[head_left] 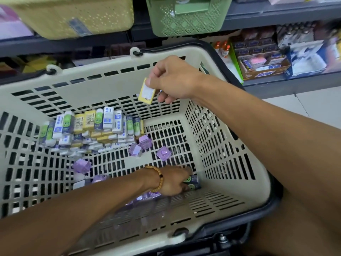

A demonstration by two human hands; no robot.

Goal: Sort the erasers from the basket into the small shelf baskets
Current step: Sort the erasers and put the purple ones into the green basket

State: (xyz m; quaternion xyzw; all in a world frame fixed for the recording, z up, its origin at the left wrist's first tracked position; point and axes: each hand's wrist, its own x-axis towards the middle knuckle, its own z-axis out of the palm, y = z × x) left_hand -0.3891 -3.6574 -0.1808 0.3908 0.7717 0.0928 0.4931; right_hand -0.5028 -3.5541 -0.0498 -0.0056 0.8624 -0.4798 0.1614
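shop shelving behind, yellow eraser (147, 91) pinched in right fingers (150, 81) above basket (212, 126)

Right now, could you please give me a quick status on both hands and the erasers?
Right hand pinching a yellow-sleeved eraser above the shopping basket. Left hand down on green-faced erasers. Nothing in the way.

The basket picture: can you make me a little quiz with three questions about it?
1. True or false: the right hand holds a yellow eraser above the beige basket.
2. Which wrist wears the bead bracelet?
3. The loose cube erasers on the basket floor are: A red, B purple, C black?

Key: 1 true. 2 the left hand side. 3 B.
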